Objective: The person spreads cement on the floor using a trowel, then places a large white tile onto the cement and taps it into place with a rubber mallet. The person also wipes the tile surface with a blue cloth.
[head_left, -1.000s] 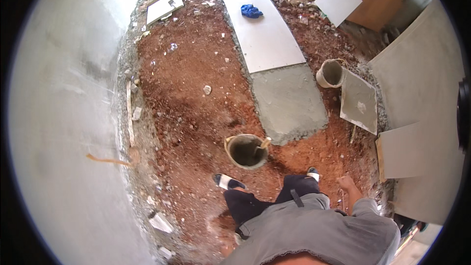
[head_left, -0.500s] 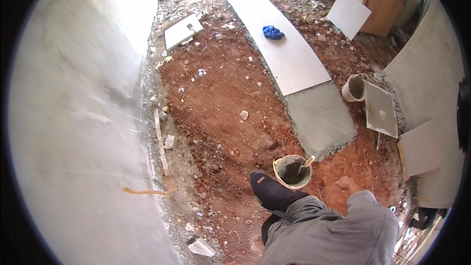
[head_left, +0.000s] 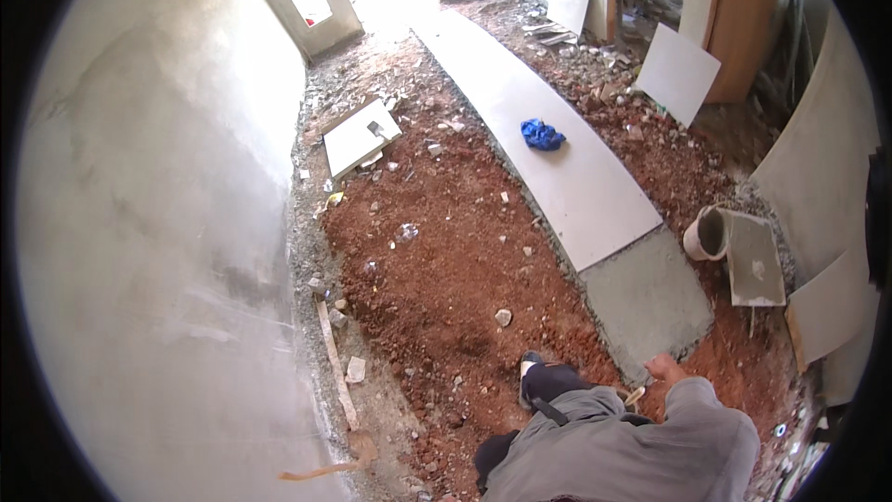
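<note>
Right hand (head_left: 663, 368) nearer grey mortar (head_left: 646, 302)

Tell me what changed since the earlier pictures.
The person has stepped forward, and the right hand now shows against the near end of the grey mortar instead of red soil. The body now hides the near bucket, except a pale tool handle. No new grip is visible. The blue bundle stays on the white board.

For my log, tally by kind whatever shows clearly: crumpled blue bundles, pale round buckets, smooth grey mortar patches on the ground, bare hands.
Crumpled blue bundle: 1
Pale round bucket: 1
Smooth grey mortar patch: 1
Bare right hand: 1
Total: 4
</note>
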The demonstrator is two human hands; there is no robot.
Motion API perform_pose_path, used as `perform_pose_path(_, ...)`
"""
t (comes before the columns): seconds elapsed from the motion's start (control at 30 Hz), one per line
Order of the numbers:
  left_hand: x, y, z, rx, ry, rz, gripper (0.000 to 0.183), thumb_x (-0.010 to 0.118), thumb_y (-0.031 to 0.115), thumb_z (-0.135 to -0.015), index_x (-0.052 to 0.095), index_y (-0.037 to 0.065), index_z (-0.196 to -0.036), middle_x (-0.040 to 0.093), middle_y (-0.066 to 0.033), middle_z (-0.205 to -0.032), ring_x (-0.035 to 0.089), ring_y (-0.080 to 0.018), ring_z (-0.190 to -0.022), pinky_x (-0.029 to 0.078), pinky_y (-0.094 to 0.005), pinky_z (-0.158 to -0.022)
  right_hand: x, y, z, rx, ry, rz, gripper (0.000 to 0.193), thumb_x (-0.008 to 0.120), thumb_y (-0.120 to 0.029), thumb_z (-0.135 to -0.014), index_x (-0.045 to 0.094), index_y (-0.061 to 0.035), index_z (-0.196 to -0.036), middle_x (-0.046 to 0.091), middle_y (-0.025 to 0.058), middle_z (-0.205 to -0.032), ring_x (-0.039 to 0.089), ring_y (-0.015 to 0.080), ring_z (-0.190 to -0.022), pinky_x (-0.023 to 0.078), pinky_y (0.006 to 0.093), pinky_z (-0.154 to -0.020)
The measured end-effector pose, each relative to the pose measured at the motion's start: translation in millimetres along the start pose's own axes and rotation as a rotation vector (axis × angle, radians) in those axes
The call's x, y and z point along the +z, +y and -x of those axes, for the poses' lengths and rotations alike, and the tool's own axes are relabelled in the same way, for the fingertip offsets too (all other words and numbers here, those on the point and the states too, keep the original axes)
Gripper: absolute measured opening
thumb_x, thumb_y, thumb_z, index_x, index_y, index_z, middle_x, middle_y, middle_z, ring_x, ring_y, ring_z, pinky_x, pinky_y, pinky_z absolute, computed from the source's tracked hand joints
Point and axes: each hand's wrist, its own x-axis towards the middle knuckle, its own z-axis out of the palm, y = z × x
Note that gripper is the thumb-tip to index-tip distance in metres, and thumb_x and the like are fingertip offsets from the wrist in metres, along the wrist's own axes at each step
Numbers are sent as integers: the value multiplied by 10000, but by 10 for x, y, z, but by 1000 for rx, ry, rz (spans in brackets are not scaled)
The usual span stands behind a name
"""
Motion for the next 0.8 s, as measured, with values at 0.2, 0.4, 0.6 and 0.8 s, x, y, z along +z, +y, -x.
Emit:
perform_pose_path(0.2, -90, 827, -654, 11, 1, -13, 305, 642, 231, -784, 636, -62, -872, 644, -251, -810, 618, -394, -783, 483, -456, -735, -795, -765, -567, 158, 164, -575, 439, 550, -399, -858, 701, -8, -989, 668, 235, -1014, 622, 401, -985, 474, 468, -869)
perform_pose_path(0.4, -230, 1714, -1531, 184, -89, -129, 311, 645, 235, -782, 628, -63, -870, 641, -256, -809, 613, -395, -774, 481, -459, -729, -719, -1185, -494, 240, 252, -963, 333, 607, -303, -887, 687, -9, -1020, 699, 116, -831, 657, 207, -706, 522, 359, -691)
perform_pose_path(0.6, -433, 2616, -2922, 314, -225, -331, 316, 648, 238, -780, 621, -64, -868, 637, -262, -808, 609, -396, -766, 479, -461, -723, 74, -1176, -59, 719, 299, -1027, 271, 609, -258, -901, 662, 3, -950, 646, 88, -723, 629, 203, -597, 516, 377, -543)
perform_pose_path(0.8, -1011, 4812, -4944, 711, -138, -414, 322, 651, 242, -779, 613, -65, -866, 634, -267, -808, 605, -397, -757, 477, -464, -717, 264, -2567, 175, 1138, 255, -1214, 395, 598, -362, -894, 654, 14, -1001, 667, 156, -782, 673, 262, -715, 522, 412, -647)
